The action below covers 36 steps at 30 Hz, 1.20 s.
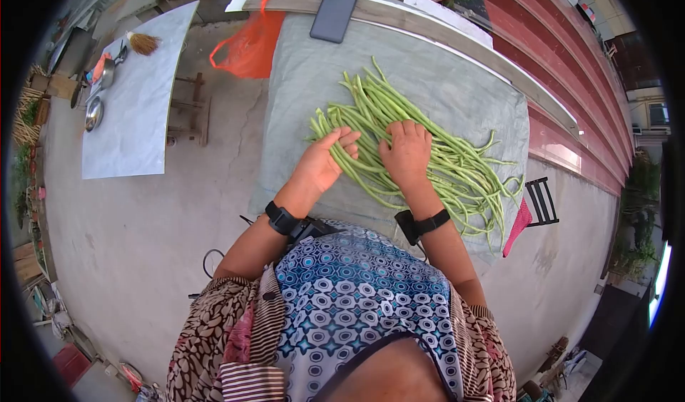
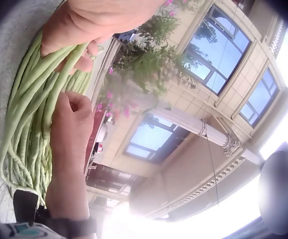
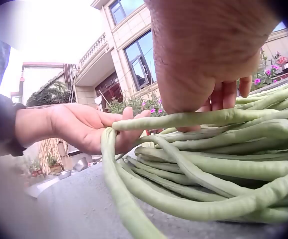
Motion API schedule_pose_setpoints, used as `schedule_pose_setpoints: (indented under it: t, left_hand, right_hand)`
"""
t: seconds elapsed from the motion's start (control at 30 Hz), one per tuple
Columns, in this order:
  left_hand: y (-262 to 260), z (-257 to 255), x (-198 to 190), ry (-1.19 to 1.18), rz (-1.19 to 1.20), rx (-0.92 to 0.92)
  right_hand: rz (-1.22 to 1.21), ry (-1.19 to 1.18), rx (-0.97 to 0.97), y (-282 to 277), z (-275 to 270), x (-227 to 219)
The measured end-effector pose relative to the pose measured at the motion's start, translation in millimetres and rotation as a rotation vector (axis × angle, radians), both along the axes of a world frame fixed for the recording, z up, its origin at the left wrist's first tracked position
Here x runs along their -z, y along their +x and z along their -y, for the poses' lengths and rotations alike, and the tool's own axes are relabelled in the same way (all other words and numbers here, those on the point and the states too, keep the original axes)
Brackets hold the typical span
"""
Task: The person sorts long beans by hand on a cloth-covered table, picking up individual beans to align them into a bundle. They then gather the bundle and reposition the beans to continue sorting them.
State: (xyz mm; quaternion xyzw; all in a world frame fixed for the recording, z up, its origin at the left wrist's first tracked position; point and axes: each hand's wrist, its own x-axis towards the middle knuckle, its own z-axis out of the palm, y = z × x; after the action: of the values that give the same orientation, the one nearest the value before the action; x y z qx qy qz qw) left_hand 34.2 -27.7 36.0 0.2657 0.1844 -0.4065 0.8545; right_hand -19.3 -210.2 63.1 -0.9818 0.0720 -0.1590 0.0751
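A heap of long green yardlong beans lies across a grey-green sheet on the table. At the heap's left end, my left hand holds several bean ends, palm turned up. In the left wrist view, the left thumb lies over the beans with fingertips below them. My right hand reaches over the middle of the heap, back of the hand up. The right wrist view shows its fingers curled behind a bean that runs toward the left hand.
A phone lies at the table's far edge, by a long board. An orange plastic bag hangs at the far left corner. To the left stands a white-topped table with a brush and metal bowls; red steps rise at right.
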Motion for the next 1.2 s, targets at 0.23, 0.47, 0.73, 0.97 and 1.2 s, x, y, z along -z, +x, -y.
schedule_pose_setpoints:
  t: [0.23, 0.47, 0.73, 0.97, 1.2]
  left_hand:
    - [-3, 1, 8, -0.011, -0.001, -0.013]
    - [-4, -1, -3, 0.028, 0.055, 0.02]
    - [-5, 5, -25, -0.073, 0.185, 0.067]
    - [-7, 1, -10, -0.116, 0.111, 0.05]
    - [-8, 3, -2, -0.118, 0.177, 0.045]
  right_hand:
    - [-0.078, 0.063, -0.033, -8, 4, -4]
    - [0.107, 0.305, 0.066, -18, 5, -1]
    - [-0.07, 0.543, 0.008, -29, -24, -28]
    - [0.062, 0.438, -0.088, -18, -12, -15]
    - [-0.116, 0.159, 0.034, -3, -7, 14]
